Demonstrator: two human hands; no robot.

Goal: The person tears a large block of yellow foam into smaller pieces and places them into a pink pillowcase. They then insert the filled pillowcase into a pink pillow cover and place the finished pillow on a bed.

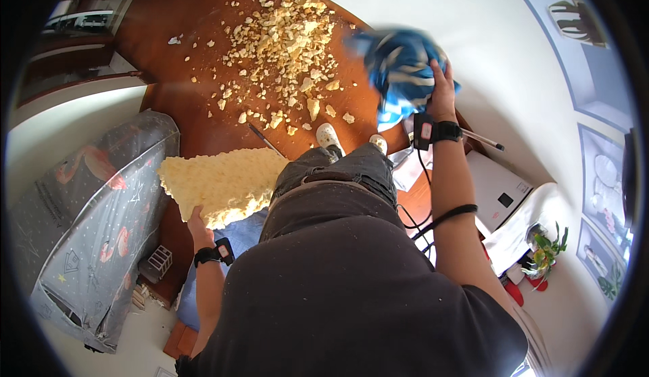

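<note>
My left hand [199, 225] grips the lower edge of a slab of yellow foam [223, 184], which has a ragged, torn side and a bumpy surface. On the right, my right hand [442, 93] clutches a bunched blue and white patterned cloth [403, 65], blurred by motion, held up beside the white wall. A heap of torn foam pieces [289, 42] is spread over the reddish-brown floor [172, 83] beyond my feet. Smaller crumbs lie scattered around it.
A grey flamingo-printed cover [106, 209] drapes a bulky object at left. At right are a white box [494, 192], a potted plant [545, 252] and a thin rod [481, 138]. Blue fabric [243, 235] lies behind the slab. My white shoes [328, 136] stand near the heap.
</note>
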